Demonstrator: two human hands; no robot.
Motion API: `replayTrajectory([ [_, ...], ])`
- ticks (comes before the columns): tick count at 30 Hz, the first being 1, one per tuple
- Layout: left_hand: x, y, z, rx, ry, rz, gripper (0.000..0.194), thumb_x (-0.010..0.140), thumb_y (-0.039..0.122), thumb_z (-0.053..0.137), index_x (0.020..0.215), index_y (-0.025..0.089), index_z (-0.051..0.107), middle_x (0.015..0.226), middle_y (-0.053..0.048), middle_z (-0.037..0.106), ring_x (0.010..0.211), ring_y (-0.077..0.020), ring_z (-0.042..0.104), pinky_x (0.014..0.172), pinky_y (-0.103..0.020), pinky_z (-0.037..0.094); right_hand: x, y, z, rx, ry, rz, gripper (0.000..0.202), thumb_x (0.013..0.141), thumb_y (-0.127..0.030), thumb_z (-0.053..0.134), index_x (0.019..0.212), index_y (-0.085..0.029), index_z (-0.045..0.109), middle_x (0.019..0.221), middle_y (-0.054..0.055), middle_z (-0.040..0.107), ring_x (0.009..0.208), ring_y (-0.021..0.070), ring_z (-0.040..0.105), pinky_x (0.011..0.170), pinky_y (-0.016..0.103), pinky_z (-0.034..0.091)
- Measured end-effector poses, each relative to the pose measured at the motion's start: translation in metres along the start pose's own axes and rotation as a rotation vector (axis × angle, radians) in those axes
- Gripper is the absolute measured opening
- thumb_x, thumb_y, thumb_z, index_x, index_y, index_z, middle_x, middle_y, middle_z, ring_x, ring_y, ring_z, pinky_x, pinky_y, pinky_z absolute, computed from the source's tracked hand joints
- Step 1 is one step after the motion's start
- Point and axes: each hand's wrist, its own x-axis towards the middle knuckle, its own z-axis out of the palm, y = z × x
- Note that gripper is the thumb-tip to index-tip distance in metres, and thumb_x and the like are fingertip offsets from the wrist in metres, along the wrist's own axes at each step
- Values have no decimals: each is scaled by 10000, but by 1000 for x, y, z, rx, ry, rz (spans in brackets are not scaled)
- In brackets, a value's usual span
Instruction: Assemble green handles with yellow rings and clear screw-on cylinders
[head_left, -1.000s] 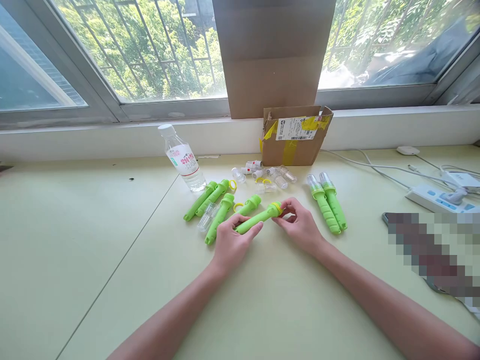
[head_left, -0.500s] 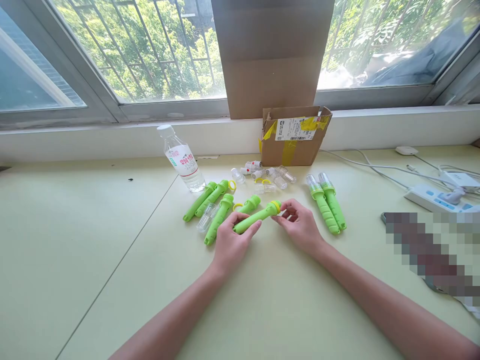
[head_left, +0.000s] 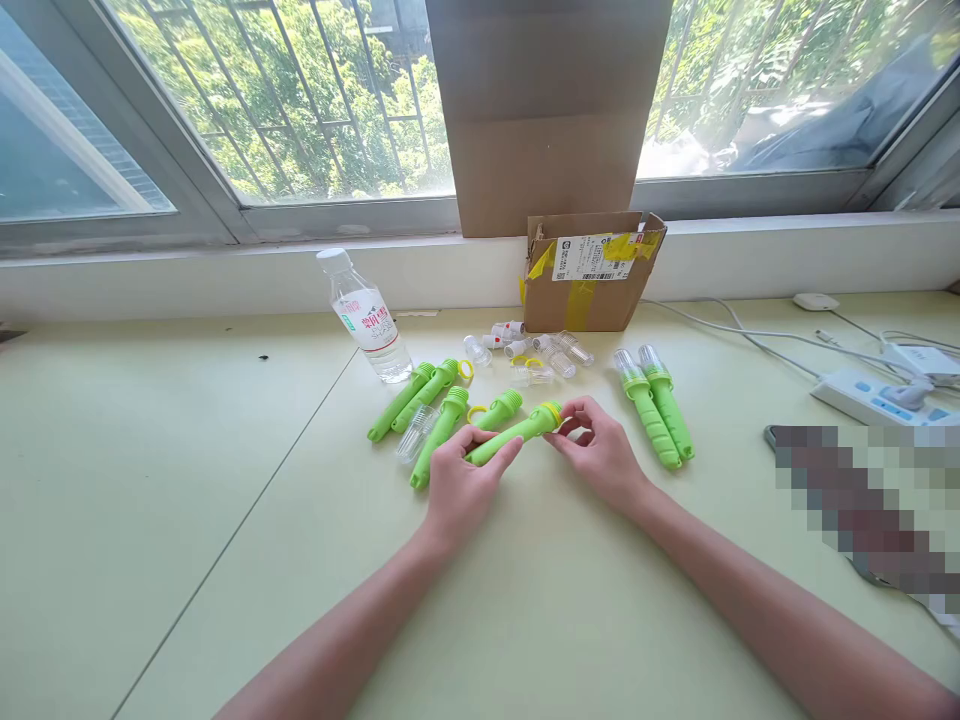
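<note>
My left hand [head_left: 463, 480] is closed around a green plastic torch handle [head_left: 517, 436], which lies slantwise with its wide end to the right. A yellow ring [head_left: 553, 410] sits around that wide end. The fingers of my right hand [head_left: 596, 445] are curled in a pinch at the ring, partly hidden behind one another. Beside my left hand lie several more green handles [head_left: 439, 440] with threaded ends, a clear ribbed cap [head_left: 415, 434] and a loose yellow ring [head_left: 477, 413]. Two handles with clear caps [head_left: 651, 410] lie side by side to the right of my right hand.
Clear caps [head_left: 556, 358] and small white cylindrical parts [head_left: 516, 348] are grouped before a cardboard box [head_left: 585, 300]. A water bottle [head_left: 371, 325] stands at the back left. A power strip [head_left: 877, 398] with cables and a blurred-out object [head_left: 847, 510] are on the right.
The picture has shifted very slightly. My hands and the handle with its yellow ring keep nearly the same position.
</note>
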Motion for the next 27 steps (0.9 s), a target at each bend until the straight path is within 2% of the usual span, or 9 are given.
replayTrajectory([
  [4,1,5,-3,-51,-61,-103,339,734,506,724,716,182,625,462,49,515,400,-97,455,421,-223,324,0,0,-1,-11,-15,-6,308,772,-457,705,897,-234,532,881,44,667,758,204,653,492,268,484],
  [8,3,8,-5,-97,-104,-146,324,744,473,719,688,182,588,524,36,564,389,-80,438,404,-217,311,0,-1,-1,-14,-21,11,301,777,-478,693,875,-233,549,868,48,670,760,211,651,486,273,471],
  [11,3,6,-4,-118,-126,-120,335,754,483,707,717,194,543,615,30,601,419,-87,483,414,-218,346,0,-1,-1,0,-9,11,301,773,-482,697,854,-236,543,851,42,667,719,199,629,500,286,473],
  [15,3,0,-1,-116,-134,-39,334,736,459,734,881,221,550,834,12,661,474,-90,528,458,-231,411,1,1,0,18,28,-7,292,776,-462,700,845,-238,525,884,43,669,657,174,586,518,298,480],
  [17,3,-2,0,-91,-114,13,333,729,425,748,923,228,562,874,10,659,519,-95,542,491,-231,426,1,1,0,20,41,-14,275,782,-438,698,850,-239,520,903,42,667,656,168,576,520,293,480],
  [22,1,-4,1,-4,-42,89,253,743,423,737,820,206,630,738,16,628,608,-125,549,539,-235,414,1,-2,-1,35,25,-20,272,773,-405,710,879,-238,523,898,31,639,720,172,596,509,267,486],
  [27,0,-2,0,-13,-50,40,300,726,468,742,769,196,624,637,35,572,522,-114,515,499,-242,397,1,-1,-2,21,-19,15,325,747,-405,722,931,-236,513,860,18,617,688,171,613,480,261,487],
])
